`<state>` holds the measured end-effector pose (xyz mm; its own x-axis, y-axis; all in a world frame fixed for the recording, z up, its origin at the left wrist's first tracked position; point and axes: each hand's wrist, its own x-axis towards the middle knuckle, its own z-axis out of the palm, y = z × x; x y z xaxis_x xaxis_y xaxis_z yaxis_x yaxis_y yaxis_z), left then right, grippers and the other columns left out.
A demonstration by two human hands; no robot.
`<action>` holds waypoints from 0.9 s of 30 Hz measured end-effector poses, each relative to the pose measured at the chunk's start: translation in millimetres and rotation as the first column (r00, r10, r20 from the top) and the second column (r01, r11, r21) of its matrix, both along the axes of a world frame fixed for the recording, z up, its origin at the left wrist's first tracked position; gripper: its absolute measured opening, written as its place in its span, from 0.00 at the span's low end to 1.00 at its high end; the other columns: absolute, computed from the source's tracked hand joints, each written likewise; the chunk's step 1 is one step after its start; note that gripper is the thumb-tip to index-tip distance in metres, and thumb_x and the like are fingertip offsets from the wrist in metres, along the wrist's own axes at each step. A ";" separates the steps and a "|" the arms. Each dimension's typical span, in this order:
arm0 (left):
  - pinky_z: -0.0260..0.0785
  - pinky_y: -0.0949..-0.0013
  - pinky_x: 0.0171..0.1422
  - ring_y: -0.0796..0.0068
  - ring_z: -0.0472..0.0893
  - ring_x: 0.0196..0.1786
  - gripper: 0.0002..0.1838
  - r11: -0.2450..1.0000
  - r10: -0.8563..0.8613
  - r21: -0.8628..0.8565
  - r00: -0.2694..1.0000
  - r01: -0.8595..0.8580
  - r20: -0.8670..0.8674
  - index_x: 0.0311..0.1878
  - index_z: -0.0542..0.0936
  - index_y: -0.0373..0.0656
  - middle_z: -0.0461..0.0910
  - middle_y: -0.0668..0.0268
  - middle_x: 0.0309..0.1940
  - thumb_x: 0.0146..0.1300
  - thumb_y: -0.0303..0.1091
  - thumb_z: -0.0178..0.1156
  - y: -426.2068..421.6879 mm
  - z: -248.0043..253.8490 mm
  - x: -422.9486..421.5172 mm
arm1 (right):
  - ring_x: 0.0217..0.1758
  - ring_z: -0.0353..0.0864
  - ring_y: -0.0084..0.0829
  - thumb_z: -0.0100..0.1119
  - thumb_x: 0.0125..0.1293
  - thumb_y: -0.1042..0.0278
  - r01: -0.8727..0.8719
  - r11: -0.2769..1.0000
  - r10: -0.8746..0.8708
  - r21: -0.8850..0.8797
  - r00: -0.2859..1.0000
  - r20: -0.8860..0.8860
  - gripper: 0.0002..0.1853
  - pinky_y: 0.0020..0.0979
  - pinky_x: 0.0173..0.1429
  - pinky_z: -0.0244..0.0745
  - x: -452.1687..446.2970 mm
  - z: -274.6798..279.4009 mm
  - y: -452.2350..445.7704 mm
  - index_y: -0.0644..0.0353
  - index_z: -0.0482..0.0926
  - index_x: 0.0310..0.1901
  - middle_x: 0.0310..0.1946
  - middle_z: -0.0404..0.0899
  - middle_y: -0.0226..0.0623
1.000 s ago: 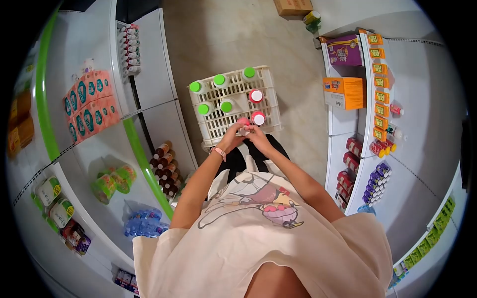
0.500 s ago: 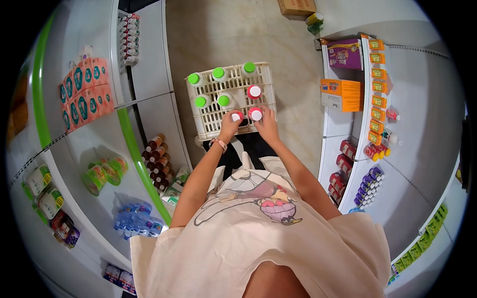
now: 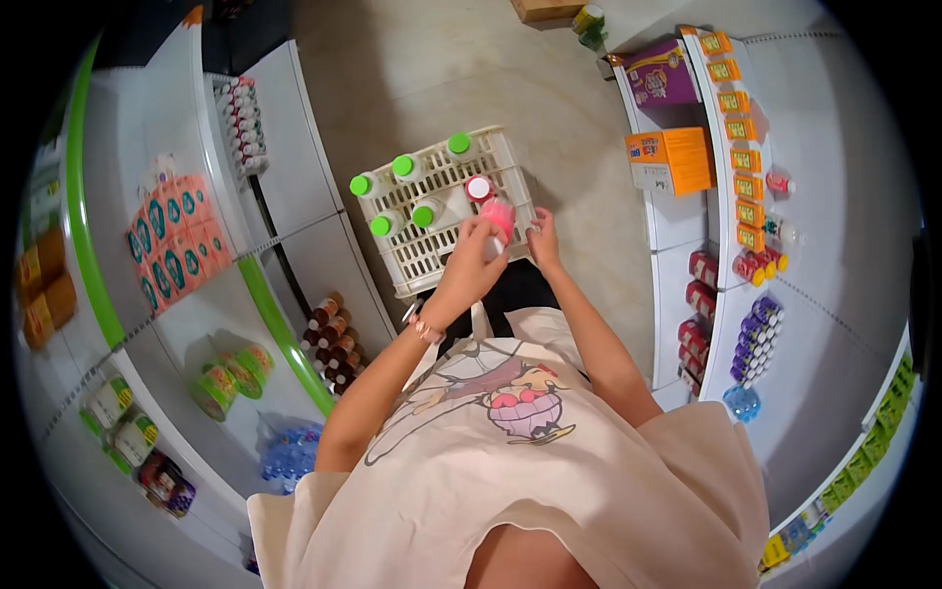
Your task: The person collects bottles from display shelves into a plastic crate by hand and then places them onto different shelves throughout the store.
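Note:
My left hand (image 3: 473,263) is closed around a pink bottle (image 3: 498,214), tilted over the near right part of a cream plastic crate (image 3: 404,287). Its lower end is partly hidden by my fingers. My right hand (image 3: 544,241) is at the crate's right edge, its fingers curled at the rim. Just beyond the pink bottle, a red bottle with a white cap (image 3: 478,188) stands in the crate. Several white bottles with green caps (image 3: 403,167) stand upright in its far and left parts.
Shelves run along both sides. On the left are pink packs (image 3: 182,240), brown bottles (image 3: 334,339) and small white bottles (image 3: 243,123). On the right are an orange box (image 3: 672,162), a purple box (image 3: 662,74) and orange packs (image 3: 741,130). Tiled floor (image 3: 579,187) lies beside the crate.
My left hand has tilted a pink bottle up and moved it right. My right hand has left the bottle it was on and moved to the crate's edge. The view has turned slightly.

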<state>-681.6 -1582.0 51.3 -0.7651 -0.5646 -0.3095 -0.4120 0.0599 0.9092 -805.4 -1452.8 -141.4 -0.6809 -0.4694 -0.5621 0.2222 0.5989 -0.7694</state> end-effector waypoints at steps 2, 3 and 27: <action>0.63 0.63 0.58 0.53 0.69 0.53 0.15 0.998 -0.041 -0.045 0.998 0.039 -0.046 0.43 0.70 0.42 0.66 0.54 0.47 0.53 0.28 0.61 -8.3 -30.6 -26.1 | 0.51 0.74 0.42 0.58 0.50 0.77 -0.047 0.990 0.015 -0.130 0.971 -0.237 0.26 0.39 0.57 0.67 -7.3 36.8 -18.9 0.56 0.70 0.54 0.50 0.72 0.44; 0.63 0.63 0.58 0.53 0.68 0.53 0.15 0.996 -0.064 -0.063 0.997 0.061 -0.052 0.42 0.70 0.41 0.66 0.54 0.47 0.53 0.27 0.61 -10.9 -48.3 -38.4 | 0.50 0.74 0.43 0.60 0.48 0.77 -0.157 0.971 0.072 -0.180 0.910 -0.408 0.27 0.40 0.57 0.67 -11.9 51.2 -25.2 0.55 0.70 0.54 0.51 0.71 0.44; 0.72 0.53 0.42 0.48 0.78 0.39 0.24 0.926 -0.004 -0.324 0.860 0.196 0.510 0.46 0.72 0.48 0.71 0.54 0.44 0.43 0.32 0.67 -57.0 -143.3 -30.6 | 0.52 0.74 0.45 0.71 0.39 0.69 -0.544 0.838 0.496 -0.043 0.792 -0.356 0.33 0.41 0.53 0.72 -54.3 -13.6 -65.9 0.47 0.71 0.52 0.46 0.78 0.37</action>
